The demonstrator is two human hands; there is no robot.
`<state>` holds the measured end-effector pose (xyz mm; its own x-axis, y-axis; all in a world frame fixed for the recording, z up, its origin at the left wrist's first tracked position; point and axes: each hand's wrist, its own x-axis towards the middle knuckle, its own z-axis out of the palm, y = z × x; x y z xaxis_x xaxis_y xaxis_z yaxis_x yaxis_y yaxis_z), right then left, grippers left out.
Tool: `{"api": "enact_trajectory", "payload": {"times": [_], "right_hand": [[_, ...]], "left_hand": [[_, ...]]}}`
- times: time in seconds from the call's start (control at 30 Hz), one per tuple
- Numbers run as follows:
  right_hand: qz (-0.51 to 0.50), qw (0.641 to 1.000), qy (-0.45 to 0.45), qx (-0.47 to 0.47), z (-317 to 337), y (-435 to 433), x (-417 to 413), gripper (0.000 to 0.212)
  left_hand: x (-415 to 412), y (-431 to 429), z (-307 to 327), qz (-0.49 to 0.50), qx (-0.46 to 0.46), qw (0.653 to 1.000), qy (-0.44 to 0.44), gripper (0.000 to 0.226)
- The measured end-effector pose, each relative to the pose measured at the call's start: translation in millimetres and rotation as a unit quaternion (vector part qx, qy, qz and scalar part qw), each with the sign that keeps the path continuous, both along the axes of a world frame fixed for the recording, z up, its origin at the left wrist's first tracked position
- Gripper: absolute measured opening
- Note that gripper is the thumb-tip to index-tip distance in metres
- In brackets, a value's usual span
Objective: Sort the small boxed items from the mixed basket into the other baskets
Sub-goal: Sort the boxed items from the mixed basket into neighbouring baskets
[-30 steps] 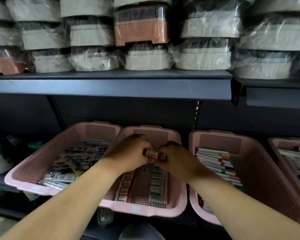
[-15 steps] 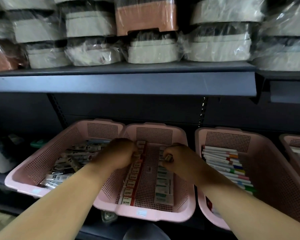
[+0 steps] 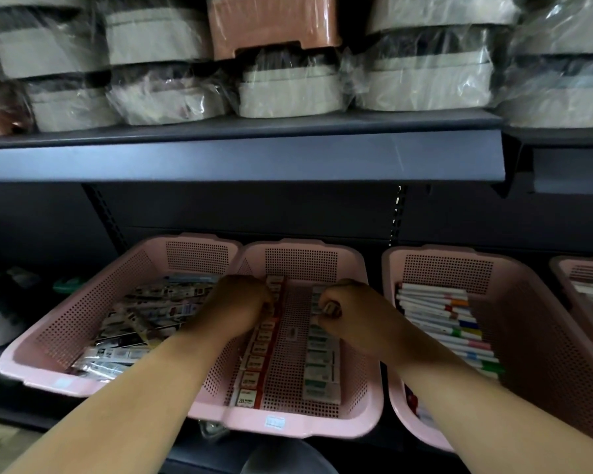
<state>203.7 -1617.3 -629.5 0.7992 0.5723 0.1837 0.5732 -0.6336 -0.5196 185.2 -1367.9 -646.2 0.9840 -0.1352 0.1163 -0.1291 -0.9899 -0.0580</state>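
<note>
Mixed basket (image 3: 83, 313), just left of the middle basket (image 3: 302, 265): pink, perforated, filled with long flat packets lying crosswise. Left hand (image 3: 233, 309) is held over the middle basket's left wall, knuckles up, fingers curled down onto the red-edged row (image 3: 255, 360); whether anything is gripped cannot be told. This row of small white boxes with red borders is laid end to end along the middle basket's left side, "2B" legible on the nearest. A pale green-banded row (image 3: 322, 367) is laid along its right side, bare floor between. Right hand (image 3: 353, 313), above the far end of that row, is curled round a small box (image 3: 331, 308), tan end showing. Pen basket (image 3: 459, 251) is set just right of the middle basket.
</note>
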Motion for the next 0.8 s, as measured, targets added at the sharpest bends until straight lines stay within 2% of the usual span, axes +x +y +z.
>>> {"api": "enact_trajectory", "payload": {"times": [0.27,0.8], "right_hand": [[-0.001,1.000,-0.012,-0.002,-1.9,0.3,-1.0,0.015],[0.003,1.000,-0.003,0.000,-0.9,-0.3,-4.7,0.016]], "left_hand": [[2.2,-1.7,-4.5,-0.004,-0.015,1.000,-0.017,0.019],[4.5,-1.0,-9.3,0.043,-0.071,0.996,0.006,0.017]]}}
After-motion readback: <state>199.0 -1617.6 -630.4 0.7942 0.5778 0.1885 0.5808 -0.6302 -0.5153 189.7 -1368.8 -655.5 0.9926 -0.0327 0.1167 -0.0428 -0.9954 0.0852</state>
